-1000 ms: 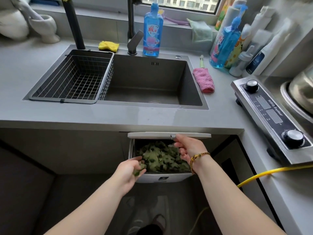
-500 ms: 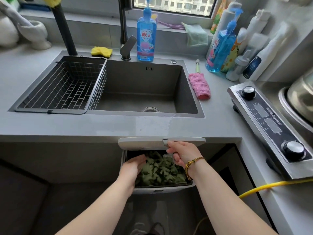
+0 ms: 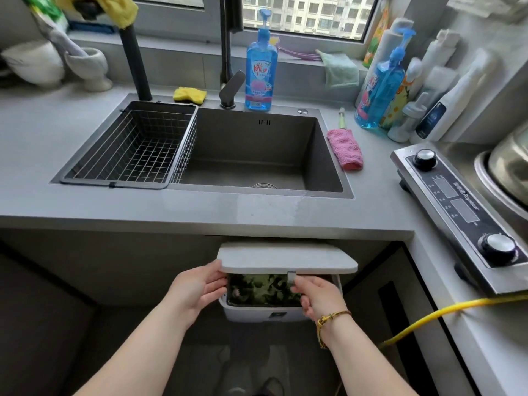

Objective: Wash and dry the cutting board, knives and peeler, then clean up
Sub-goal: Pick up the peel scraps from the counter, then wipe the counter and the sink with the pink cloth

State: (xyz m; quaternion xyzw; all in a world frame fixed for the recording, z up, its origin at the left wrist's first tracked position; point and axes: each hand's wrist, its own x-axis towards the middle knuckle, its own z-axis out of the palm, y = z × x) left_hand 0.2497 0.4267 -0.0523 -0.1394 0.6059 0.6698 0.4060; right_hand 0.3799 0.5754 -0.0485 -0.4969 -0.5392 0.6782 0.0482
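A white waste bin [image 3: 257, 315] hangs under the counter edge, filled with green vegetable scraps [image 3: 263, 290]. Its flat white lid [image 3: 285, 257] is tilted low over the opening. My right hand [image 3: 320, 295] pinches the small metal tab at the lid's front edge. My left hand [image 3: 195, 287] is at the bin's left side with fingers spread, thumb against the lid's left corner, holding nothing. The grey sink [image 3: 257, 144] has nothing in it. No cutting board, knife or peeler is in view.
A wire basket [image 3: 134, 150] sits in the sink's left part. Behind are the tap [image 3: 231, 87], a blue soap bottle [image 3: 261, 70] and a yellow sponge [image 3: 190, 94]. A pink cloth [image 3: 345, 148], more bottles [image 3: 383, 84], a cooktop [image 3: 457, 204] and a yellow hose [image 3: 445, 312] lie right.
My left hand dropped the green scraps into the bin and drew back to its left side. The lid has come down lower over the bin with my right hand on it.
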